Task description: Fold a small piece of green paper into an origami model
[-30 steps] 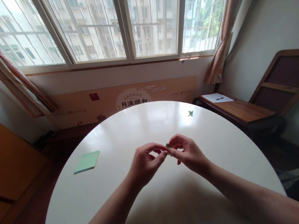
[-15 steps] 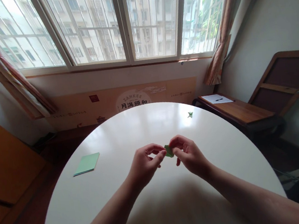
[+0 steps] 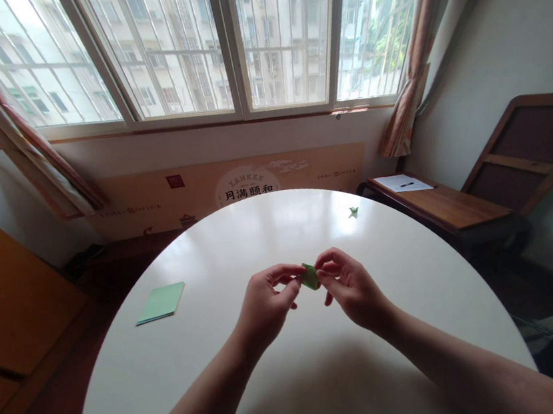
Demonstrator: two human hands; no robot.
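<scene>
Above the middle of the white round table (image 3: 187, 379), a small folded piece of green paper (image 3: 309, 276) is held up between my fingertips. My left hand (image 3: 270, 300) pinches its left edge between thumb and forefinger. From the right, my right hand (image 3: 345, 283) has thumb and forefinger closed on the paper's other edge. The other fingers of both hands curl loosely beneath. Fine creases in the paper are too small to make out.
A stack of light green square paper (image 3: 161, 302) lies at the table's left. Near the far right edge sits a small green folded paper figure (image 3: 354, 211). Beyond, a wooden chair (image 3: 462, 201) bears a white sheet (image 3: 401, 183) and a pen (image 3: 407, 184).
The green paper has turned slightly between my fingers and shows more of its face. My right fingertips have shifted a little along its right edge.
</scene>
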